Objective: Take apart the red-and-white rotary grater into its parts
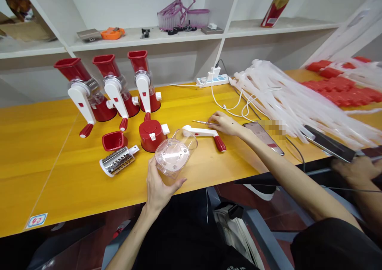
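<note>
My left hand [159,188] grips a clear plastic grater housing [172,154], tilted above the table's front edge, its fingers around the near side. Over the table, my right hand [228,124] has its fingers closed around the handle of a thin screwdriver [203,122], whose shaft points left. A white crank handle [203,132] with a red knob lies between the two hands. Left of the housing stands a red grater base [151,136] with a white side knob. Beside it are a red feed hopper [114,141] and a metal grating drum [117,162].
Three assembled rotary graters [145,85] stand at the back left. A power strip [212,80] with white cables, a phone [264,138] and a heap of white plastic bags [277,99] lie to the right. Another person's hand [356,168] holds a dark object at far right.
</note>
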{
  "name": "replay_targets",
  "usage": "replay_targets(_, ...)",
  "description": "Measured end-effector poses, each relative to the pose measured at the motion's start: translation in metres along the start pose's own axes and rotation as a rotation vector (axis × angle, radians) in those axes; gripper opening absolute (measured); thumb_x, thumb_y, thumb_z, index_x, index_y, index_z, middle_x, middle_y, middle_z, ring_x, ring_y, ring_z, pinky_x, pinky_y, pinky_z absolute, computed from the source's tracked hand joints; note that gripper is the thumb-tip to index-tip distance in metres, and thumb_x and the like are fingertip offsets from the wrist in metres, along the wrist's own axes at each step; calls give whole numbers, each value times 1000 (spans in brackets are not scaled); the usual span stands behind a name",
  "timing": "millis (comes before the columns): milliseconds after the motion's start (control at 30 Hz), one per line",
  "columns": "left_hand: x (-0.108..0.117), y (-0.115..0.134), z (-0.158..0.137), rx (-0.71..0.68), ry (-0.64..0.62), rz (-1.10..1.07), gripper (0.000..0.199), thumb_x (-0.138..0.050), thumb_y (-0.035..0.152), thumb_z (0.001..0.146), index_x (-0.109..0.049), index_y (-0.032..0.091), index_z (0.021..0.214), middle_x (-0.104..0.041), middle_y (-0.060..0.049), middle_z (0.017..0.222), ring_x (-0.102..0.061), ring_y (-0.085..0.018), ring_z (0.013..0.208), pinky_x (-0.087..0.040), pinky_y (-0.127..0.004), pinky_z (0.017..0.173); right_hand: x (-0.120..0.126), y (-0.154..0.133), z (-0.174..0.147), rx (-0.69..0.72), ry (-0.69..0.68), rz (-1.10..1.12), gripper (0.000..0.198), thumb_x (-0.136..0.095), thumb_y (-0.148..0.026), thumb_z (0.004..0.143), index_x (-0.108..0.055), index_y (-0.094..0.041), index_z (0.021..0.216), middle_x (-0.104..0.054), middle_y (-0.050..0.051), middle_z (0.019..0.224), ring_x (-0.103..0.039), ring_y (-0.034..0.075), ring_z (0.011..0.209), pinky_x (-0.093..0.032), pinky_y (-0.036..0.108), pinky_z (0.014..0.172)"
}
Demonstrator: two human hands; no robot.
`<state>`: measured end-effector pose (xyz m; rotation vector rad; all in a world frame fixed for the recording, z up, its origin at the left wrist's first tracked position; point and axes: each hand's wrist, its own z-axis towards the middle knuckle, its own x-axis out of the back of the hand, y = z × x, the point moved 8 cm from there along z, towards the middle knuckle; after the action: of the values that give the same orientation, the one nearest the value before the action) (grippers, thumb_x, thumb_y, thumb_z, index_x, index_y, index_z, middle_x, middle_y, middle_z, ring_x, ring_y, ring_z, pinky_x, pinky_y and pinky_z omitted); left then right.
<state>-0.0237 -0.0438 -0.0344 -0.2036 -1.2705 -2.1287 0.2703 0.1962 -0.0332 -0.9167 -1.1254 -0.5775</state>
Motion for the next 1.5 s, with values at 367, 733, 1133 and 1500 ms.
replay_targets(367, 8, 31, 37, -149, -166, -354, 84, -69, 56, 94, -32, 26, 164, -46, -18, 165, -51, -34, 150, -48, -54, 122, 34, -3, -8, -89, 121, 135, 22, -51, -40, 99, -60, -20, 98, -65, 6, 77, -55, 20, 66, -46, 34, 70)
replay_targets(733, 2, 25, 38, -118, -100, -289, 100, -83, 69, 76, -45, 26, 157, -57, -16, 146, -60, -35, 138, -53, -54, 116, 129, -127, -17, 230, 585, 924, 29, -76, -50, 92, -65, -25, 86, -52, -6, 60, -46, 8, 42, -40, 27, 43)
replay_targets(1133, -7, 30, 53, -250, -75, -298, 92, -81, 75, 73, -54, 27, 147, -64, -12, 135, -62, -31, 125, -54, -53, 107, 118, -258, -13, 476, 80, 756, 37, -56, -53, 104, -59, -20, 86, -54, -7, 67, -50, 3, 49, -44, 16, 47)
replay_targets(1500, -14, 33, 62, -235, -24, -209, 91, -80, 78, 73, -54, 27, 143, -64, -10, 132, -61, -30, 125, -51, -50, 110, 127, -279, -12, 536, 30, 499, 22, -58, -31, 104, -57, -20, 84, -48, -10, 64, -44, 1, 53, -45, 16, 58)
